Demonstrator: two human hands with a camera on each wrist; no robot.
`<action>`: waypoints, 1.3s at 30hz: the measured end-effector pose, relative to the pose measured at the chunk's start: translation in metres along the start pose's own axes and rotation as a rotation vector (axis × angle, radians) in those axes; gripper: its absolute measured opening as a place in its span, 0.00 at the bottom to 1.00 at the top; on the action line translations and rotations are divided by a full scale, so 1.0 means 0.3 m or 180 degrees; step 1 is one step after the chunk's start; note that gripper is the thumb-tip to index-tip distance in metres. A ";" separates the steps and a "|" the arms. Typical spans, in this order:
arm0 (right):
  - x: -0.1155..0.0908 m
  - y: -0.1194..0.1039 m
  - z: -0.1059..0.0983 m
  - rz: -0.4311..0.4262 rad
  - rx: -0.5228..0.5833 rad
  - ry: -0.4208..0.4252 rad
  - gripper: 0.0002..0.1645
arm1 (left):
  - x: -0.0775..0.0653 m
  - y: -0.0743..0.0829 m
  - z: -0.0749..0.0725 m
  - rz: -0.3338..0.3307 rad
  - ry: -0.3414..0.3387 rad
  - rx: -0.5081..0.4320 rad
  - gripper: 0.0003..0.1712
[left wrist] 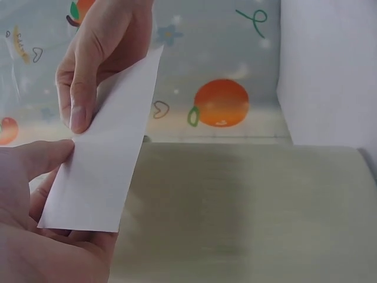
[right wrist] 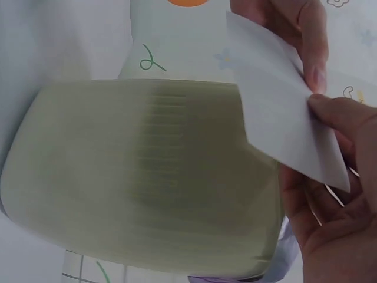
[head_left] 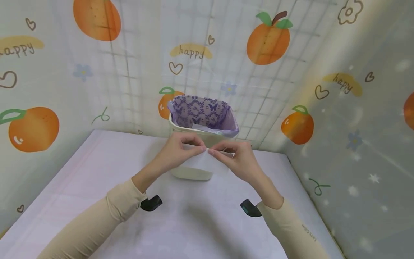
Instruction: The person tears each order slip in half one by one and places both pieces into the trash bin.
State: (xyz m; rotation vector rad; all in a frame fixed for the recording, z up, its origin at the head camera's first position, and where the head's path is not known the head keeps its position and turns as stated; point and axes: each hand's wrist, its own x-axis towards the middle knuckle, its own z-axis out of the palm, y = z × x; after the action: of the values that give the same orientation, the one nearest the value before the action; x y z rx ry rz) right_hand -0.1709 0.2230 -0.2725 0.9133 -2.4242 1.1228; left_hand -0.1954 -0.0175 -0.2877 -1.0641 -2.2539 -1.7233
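Both hands hold one white sheet of paper (head_left: 200,162) in front of the bin. My left hand (head_left: 179,149) pinches its upper edge between thumb and fingers. Thumb tip almost against the left one, my right hand (head_left: 242,158) pinches the same edge. In the left wrist view the paper (left wrist: 112,159) spans both hands, slanted. A slight bend crosses the paper (right wrist: 285,100) near the thumbs in the right wrist view. Behind it stands a pale cream waste bin (head_left: 191,174), lined with a purple butterfly-patterned bag (head_left: 200,111) folded over its rim.
A pale flat piece (head_left: 200,127) shows inside the bin's near rim. The bin stands on a white-covered table (head_left: 168,223), close to a fruit-printed curtain (head_left: 139,72) at the back. More curtain (head_left: 365,162) hangs along the right side. Black wrist devices (head_left: 152,203) sit beneath the sleeves.
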 end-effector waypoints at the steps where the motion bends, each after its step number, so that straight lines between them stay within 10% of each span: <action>1: 0.003 -0.003 -0.004 -0.0003 -0.0013 0.0019 0.02 | 0.005 0.010 -0.004 0.0002 -0.0003 0.0023 0.03; 39: 0.224 -0.112 -0.082 -0.0558 -0.0490 0.0565 0.05 | 0.150 0.150 -0.151 0.0114 0.0310 0.0110 0.04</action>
State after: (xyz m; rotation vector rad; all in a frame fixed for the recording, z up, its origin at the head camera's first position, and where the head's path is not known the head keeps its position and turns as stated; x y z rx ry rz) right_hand -0.1983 0.1972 -0.2029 0.9152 -2.2056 0.9012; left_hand -0.2171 -0.0321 -0.2142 -0.9851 -2.1845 -1.6780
